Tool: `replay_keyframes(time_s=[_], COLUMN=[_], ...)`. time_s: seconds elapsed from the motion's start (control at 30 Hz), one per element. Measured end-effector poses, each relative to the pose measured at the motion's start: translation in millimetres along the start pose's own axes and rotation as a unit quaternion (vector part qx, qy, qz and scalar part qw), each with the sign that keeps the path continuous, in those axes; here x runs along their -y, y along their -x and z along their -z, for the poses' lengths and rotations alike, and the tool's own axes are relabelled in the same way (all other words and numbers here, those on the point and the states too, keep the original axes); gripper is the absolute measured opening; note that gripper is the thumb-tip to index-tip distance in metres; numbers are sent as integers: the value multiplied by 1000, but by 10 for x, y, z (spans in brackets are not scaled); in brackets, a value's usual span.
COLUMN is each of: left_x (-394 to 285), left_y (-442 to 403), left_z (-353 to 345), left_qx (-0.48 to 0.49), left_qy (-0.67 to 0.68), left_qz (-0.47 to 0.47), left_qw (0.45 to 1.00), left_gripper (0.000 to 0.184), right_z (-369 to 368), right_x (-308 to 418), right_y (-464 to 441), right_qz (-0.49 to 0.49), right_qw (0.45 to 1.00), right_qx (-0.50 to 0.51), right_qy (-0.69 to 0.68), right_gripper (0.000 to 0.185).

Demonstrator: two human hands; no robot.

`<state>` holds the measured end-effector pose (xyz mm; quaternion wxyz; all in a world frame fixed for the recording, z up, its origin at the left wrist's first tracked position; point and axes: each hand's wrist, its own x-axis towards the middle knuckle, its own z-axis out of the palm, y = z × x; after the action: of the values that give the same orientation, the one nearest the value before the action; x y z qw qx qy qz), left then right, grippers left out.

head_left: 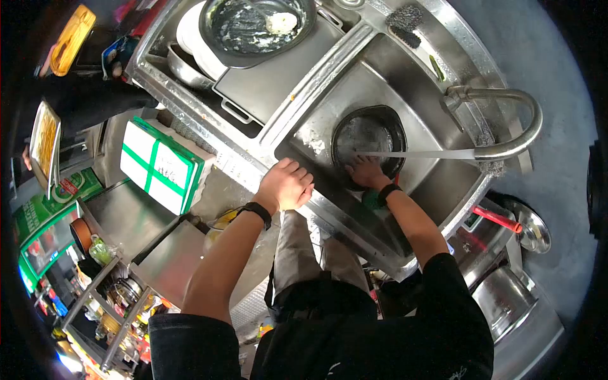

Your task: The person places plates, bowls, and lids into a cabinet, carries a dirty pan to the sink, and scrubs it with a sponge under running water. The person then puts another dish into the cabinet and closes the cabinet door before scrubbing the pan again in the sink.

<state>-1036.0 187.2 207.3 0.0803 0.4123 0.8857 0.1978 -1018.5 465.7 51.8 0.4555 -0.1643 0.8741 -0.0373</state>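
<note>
A round black pan point(394, 120) sits in the right sink basin point(430, 180), with water from the curved metal faucet point(535, 120) running into it. My right hand point(367, 172) reaches into the pan at its near left part, fingers spread on or near its inside. What lies under the palm is hidden. Over the sink's front edge point(329, 215), my left hand point(287, 185) is curled closed; no object shows in it.
Dirty black pan point(218, 31), white plates point(190, 31) and a grey lidded tray point(285, 69) fill the left basin. Scouring pads point(405, 19) lie behind the right basin. A white-and-green box point(158, 164) stands at left. Another person's dark-clothed arm point(95, 101) is upper left.
</note>
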Motion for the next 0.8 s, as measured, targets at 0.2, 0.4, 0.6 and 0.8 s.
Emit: replay_keyframes(time_s=[0.2,0.4,0.6,0.8], left_x=[-1,11,-17,-622], left_y=[43,86,143,549], left_z=[-33,-58,-95,-63], left_qx=[-38,-31,-9,-159], left_qy=[1,3,-31,16], left_qz=[-7,-10,20,209], left_qw=[999,999,999,965], left_gripper=[19,17,25,32], right_z=[263,-273,63,-99], right_x=[-211,-264,326,-21], right_y=[26,71,748,1423], right_qz=[-147,-4,-31,-32], right_qw=[980,979,921,824], right_qx=[-65,1,-227,-437], right_qy=[116,-206,-315,-359], right_gripper=[59,61,23,18])
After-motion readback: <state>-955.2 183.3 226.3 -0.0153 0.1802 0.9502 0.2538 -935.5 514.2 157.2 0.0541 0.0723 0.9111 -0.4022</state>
